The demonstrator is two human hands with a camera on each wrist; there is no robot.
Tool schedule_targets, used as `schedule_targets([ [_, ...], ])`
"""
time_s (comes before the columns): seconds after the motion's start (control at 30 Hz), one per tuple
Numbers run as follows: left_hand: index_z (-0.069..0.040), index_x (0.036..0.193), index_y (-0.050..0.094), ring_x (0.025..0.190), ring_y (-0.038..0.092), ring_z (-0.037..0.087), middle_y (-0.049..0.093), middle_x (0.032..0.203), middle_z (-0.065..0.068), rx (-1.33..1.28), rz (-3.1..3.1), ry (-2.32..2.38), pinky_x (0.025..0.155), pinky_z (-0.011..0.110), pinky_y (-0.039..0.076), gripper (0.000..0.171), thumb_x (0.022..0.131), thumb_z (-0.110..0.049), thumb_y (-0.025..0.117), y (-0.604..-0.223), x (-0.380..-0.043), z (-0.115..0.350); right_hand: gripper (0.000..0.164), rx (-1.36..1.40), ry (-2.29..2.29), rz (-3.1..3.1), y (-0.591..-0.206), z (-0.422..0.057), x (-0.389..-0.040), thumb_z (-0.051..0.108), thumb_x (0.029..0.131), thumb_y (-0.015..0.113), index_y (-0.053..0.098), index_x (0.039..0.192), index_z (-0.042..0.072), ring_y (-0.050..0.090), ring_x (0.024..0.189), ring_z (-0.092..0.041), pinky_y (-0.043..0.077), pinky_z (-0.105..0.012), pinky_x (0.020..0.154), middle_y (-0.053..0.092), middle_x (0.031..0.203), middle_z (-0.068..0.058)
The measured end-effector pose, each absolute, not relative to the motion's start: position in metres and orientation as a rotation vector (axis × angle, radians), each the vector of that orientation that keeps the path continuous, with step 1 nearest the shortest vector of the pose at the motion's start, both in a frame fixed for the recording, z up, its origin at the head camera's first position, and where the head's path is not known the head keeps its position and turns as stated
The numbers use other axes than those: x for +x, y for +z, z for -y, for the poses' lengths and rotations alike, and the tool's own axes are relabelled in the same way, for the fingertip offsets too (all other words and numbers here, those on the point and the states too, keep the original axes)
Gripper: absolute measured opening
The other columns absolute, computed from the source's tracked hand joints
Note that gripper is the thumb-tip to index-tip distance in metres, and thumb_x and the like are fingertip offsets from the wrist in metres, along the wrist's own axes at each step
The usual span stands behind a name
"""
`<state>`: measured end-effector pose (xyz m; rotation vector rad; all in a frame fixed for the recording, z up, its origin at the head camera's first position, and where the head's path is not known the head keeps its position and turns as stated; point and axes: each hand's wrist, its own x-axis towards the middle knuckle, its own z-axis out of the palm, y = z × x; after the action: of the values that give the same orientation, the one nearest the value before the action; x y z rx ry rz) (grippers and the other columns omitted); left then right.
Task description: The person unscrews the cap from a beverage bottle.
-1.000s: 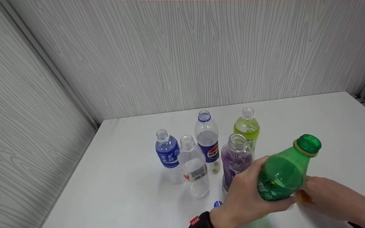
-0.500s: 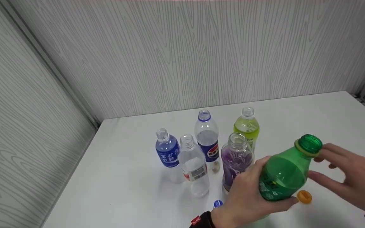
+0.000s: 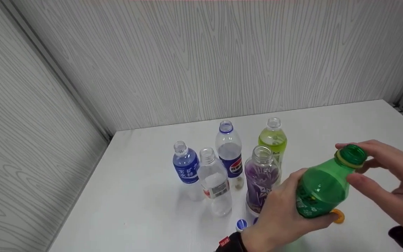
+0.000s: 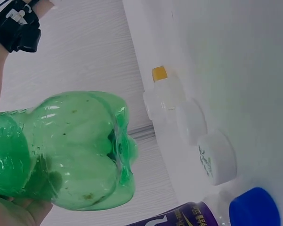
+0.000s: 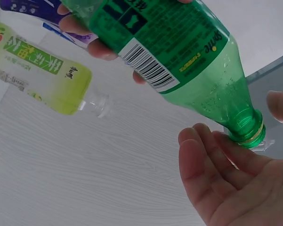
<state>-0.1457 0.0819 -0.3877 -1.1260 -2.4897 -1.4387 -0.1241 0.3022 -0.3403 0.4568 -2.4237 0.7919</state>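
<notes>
My left hand [image 3: 282, 215] grips the green Sprite bottle [image 3: 324, 187] round its labelled middle. The bottle is uncapped and tilted, its neck to the upper right, its base lifted off the table. At the neck, my right hand [image 3: 394, 176] has its fingers loosely bent behind and its thumb in front. In the right wrist view the thumb stands apart from the neck [image 5: 248, 132]; whether the fingers touch it I cannot tell. An orange cap [image 3: 338, 216] lies on the table beneath, partly hidden by the left thumb. Left of the left hand sits a white-and-blue cap [image 3: 241, 224].
Several uncapped bottles stand close together: a blue-labelled one [image 3: 186, 166], a clear one [image 3: 213, 180], a Pepsi bottle [image 3: 229, 154], a purple one [image 3: 261, 182] and a yellow-green one [image 3: 273, 140]. White caps [image 4: 217, 157] and a blue cap [image 4: 255, 209] lie along the table. A panel wall [image 3: 201, 63] rises behind.
My right hand has left the orange cap on the table and risen to the bottle's neck. The left hand has shifted the green bottle slightly right.
</notes>
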Motion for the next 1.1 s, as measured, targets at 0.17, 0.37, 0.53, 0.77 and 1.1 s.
schedule_targets([
  [0.17,-0.032,0.142,0.024,0.116,0.053,-0.006,0.054,0.131,-0.014,-1.053,2.484,-1.375,0.099,0.019,0.045,0.076,0.083,-0.044,0.07,-0.387,-0.149,-0.092,0.046,0.412,0.786,2.412,-0.329,-0.298,-0.132,0.012,0.083,0.072,0.059,0.124,0.031,0.058,0.092,0.012,0.041,0.003,0.078,0.066,0.115,0.008],
  [0.37,-0.033,0.142,0.026,0.114,0.049,-0.004,0.05,0.126,-0.013,-0.814,2.568,-1.311,0.098,0.024,0.046,0.076,0.081,-0.051,0.069,-0.382,-0.152,-0.108,0.045,0.449,0.769,2.38,-0.322,-0.301,-0.144,0.011,0.081,0.074,0.061,0.121,0.029,0.056,0.091,0.014,0.04,0.004,0.077,0.068,0.116,0.003],
  [0.53,-0.032,0.143,0.024,0.115,0.052,-0.002,0.05,0.131,-0.014,-0.662,2.596,-1.363,0.096,0.024,0.048,0.078,0.081,-0.055,0.067,-0.379,-0.152,-0.123,0.044,0.457,0.777,2.343,-0.317,-0.304,-0.152,0.009,0.082,0.073,0.062,0.121,0.024,0.055,0.093,0.015,0.04,0.004,0.075,0.068,0.113,-0.003],
  [0.77,-0.025,0.138,0.032,0.11,0.051,-0.002,0.05,0.124,-0.012,-0.619,2.546,-1.236,0.093,0.017,0.047,0.07,0.083,-0.052,0.066,-0.389,-0.164,-0.142,0.039,0.439,0.695,2.359,-0.313,-0.301,-0.158,0.012,0.084,0.071,0.062,0.122,0.012,0.044,0.096,0.026,0.036,0.007,0.073,0.068,0.116,-0.01],
  [1.1,-0.025,0.144,0.026,0.115,0.055,0.001,0.052,0.129,-0.009,-0.562,2.556,-1.24,0.095,0.021,0.049,0.078,0.083,-0.048,0.069,-0.404,-0.177,-0.15,0.036,0.379,0.734,2.421,-0.317,-0.296,-0.166,0.013,0.084,0.071,0.063,0.118,0.004,0.038,0.09,0.028,0.033,0.007,0.067,0.07,0.104,-0.013],
])
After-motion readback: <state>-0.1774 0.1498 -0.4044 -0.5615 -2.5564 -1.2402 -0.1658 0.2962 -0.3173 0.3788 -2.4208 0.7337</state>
